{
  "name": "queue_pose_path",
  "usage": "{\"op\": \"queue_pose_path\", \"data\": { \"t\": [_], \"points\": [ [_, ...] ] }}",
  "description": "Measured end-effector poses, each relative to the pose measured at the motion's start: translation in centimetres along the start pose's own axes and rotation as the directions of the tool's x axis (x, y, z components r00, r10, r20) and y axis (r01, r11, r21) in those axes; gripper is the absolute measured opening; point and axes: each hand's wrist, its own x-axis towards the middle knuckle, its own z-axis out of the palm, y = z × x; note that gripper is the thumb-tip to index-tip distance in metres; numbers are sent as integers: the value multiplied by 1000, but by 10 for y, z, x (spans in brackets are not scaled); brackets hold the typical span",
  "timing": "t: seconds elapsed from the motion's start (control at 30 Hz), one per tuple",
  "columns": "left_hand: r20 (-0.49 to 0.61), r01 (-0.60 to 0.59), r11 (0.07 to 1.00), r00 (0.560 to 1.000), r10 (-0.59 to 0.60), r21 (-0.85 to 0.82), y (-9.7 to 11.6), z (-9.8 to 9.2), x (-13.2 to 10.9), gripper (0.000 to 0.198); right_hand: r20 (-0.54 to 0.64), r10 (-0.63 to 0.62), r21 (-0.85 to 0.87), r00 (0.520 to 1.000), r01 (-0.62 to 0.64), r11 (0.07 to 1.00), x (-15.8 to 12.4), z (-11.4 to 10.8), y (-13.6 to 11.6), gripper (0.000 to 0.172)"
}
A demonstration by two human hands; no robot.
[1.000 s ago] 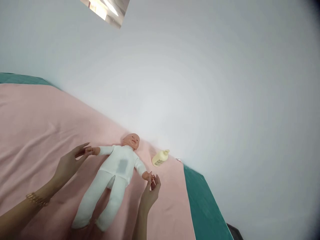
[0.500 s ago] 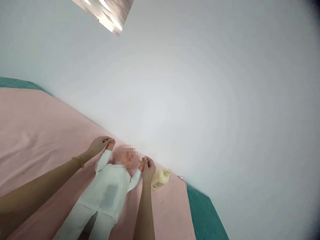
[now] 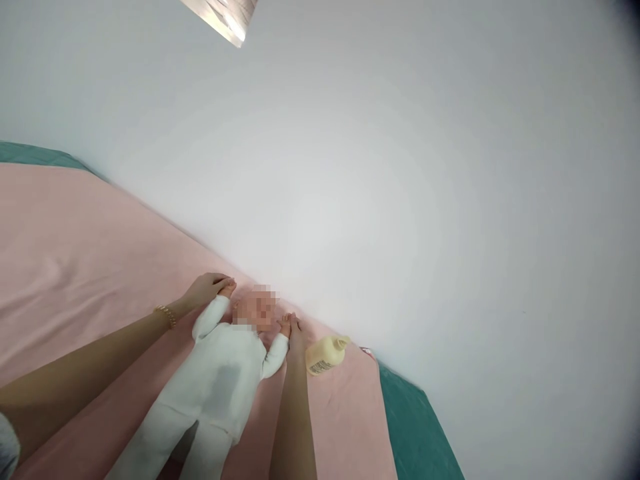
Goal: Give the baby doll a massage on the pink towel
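Note:
A baby-sized figure (image 3: pixel 220 380) in white long-sleeved clothes lies on its back on a pink sheet (image 3: pixel 60 247), with a grey patch on its front. Whether it is a doll or a baby I cannot tell; its head is blurred out. My left hand (image 3: pixel 207 290), below a beaded bracelet, is closed around the figure's small hand on the left. The other small hand is pinched in my right hand (image 3: pixel 296 332). Both of the figure's arms are raised beside its head. A pale yellow bottle (image 3: pixel 326 355) with dark print lies just right of my right hand.
A white wall (image 3: pixel 375 200) rises along the sheet's far edge. Green bedding (image 3: pixel 420 427) shows at the right and at the far left. Something shiny and pale (image 3: pixel 225 17) hangs into view at the top.
The view has shifted slightly, so the bottle sits a little further right and the shiny thing higher. My hands keep hold of the figure's hands, whose arms are bent slightly more.

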Motion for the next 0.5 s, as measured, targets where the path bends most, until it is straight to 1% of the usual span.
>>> {"op": "queue_pose_path", "data": {
  "t": [0.1,0.2,0.3,0.37,0.43,0.5],
  "points": [
    [-30,-4,1000,1000,3,-20,11,-8,-4,52,-21,-22,6,1000,22,1000,-4,-9,-6,36],
    [-67,15,1000,998,-16,-15,29,-20,-18,49,-45,-50,11,998,50,999,-14,-19,-12,36],
    [-166,58,997,985,-49,49,44,-39,-47,52,-72,-76,13,994,78,997,-36,-31,-14,36],
    [-233,98,992,970,-76,84,48,-53,-71,56,-92,-89,8,992,91,996,-57,-41,-11,37],
    [-265,142,984,958,-109,110,47,-67,-95,55,-113,-98,-8,989,98,995,-82,-51,-6,40],
    [-283,175,974,950,-129,144,40,-77,-118,54,-132,-105,-40,986,100,994,-109,-61,1,43]
  ]
}}
